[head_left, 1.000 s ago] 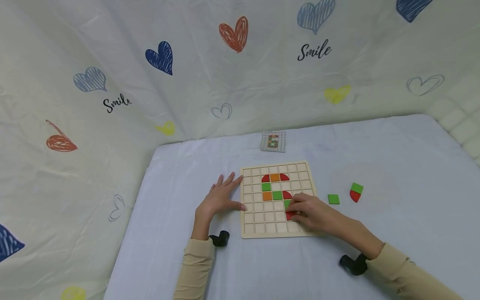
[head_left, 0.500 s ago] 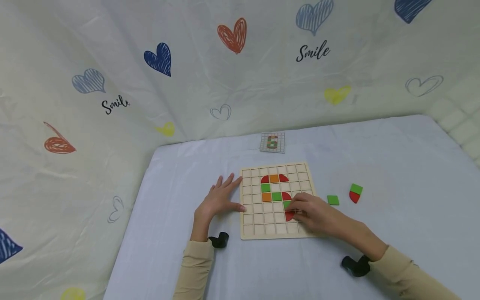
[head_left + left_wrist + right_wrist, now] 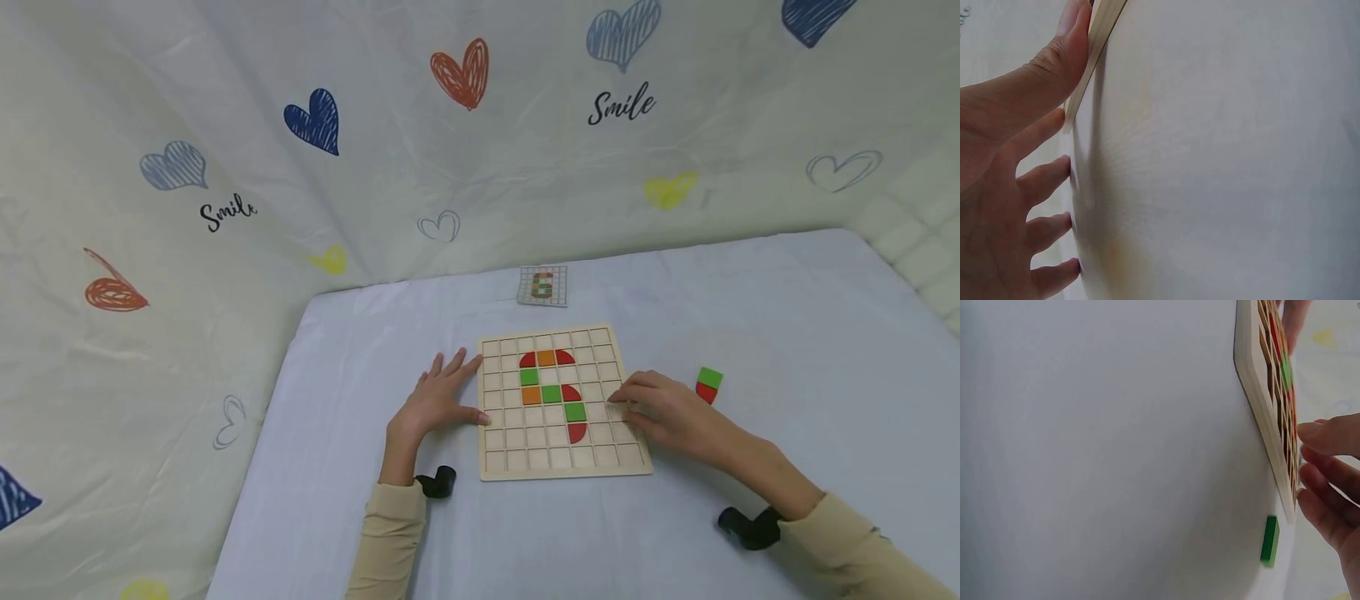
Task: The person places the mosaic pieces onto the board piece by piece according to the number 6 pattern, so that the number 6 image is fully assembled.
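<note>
The wooden grid board [image 3: 525,458] lies flat on the table. Several pieces sit in its cells, among them an orange square [image 3: 531,395], a green square [image 3: 575,412] and a red quarter-round [image 3: 577,432]. My left hand [image 3: 435,400] is spread at the board's left side, its thumb and index finger touching the edge. Over the right edge hovers my right hand [image 3: 671,417], fingers loosely bent with nothing seen between them. A loose green square [image 3: 1270,542] lies by the board in the right wrist view; the hand hides it from the head view.
Farther right, another green square [image 3: 709,378] touches a red piece [image 3: 706,392], partly covered by my right hand. A small card [image 3: 543,287] with a coloured grid pattern lies behind the board. A cloth printed with hearts hangs behind the table.
My right hand has left the red quarter-round in the lower part of the board and moved right to the board's edge. The left hand has stayed in place.
</note>
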A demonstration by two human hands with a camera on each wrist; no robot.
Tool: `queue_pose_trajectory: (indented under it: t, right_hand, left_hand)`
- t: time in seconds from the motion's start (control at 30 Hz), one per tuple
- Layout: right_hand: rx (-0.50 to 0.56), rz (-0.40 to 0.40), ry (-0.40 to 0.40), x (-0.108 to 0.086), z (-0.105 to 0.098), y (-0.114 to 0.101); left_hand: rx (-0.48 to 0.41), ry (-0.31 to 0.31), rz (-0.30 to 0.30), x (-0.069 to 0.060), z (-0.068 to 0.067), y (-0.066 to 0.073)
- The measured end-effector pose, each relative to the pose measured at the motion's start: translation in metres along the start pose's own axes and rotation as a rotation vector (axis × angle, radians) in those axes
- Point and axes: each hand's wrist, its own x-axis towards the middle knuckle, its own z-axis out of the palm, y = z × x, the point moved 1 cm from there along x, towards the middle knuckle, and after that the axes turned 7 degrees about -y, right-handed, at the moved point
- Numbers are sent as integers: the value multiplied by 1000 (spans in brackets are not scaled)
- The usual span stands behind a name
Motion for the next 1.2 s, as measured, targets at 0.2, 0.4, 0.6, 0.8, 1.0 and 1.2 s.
queue_pose_trajectory:
  t: [0.2, 0.4, 0.6, 0.8, 1.0, 1.2]
  right_hand:
    - [-76, -7, 92, -9, -4, 12]
    - [-135, 66, 63, -15, -7, 22]
    - [-197, 103, 45, -18, -10, 29]
    - [-198, 145, 16, -19, -12, 31]
    - [-162, 100, 63, -19, -11, 34]
    - [-69, -48, 179, -16, -7, 35]
  left_hand:
    - [0, 0, -3, 1, 0, -1]
    - [-10, 1, 0, -1, -1, -1]
    - [-9, -3, 0, 1, 0, -2]
    - [-1, -6, -2, 2, 0, -2]
    - [-9, -3, 8, 1, -1, 0]
    - [-9, -9, 5, 1, 0, -2]
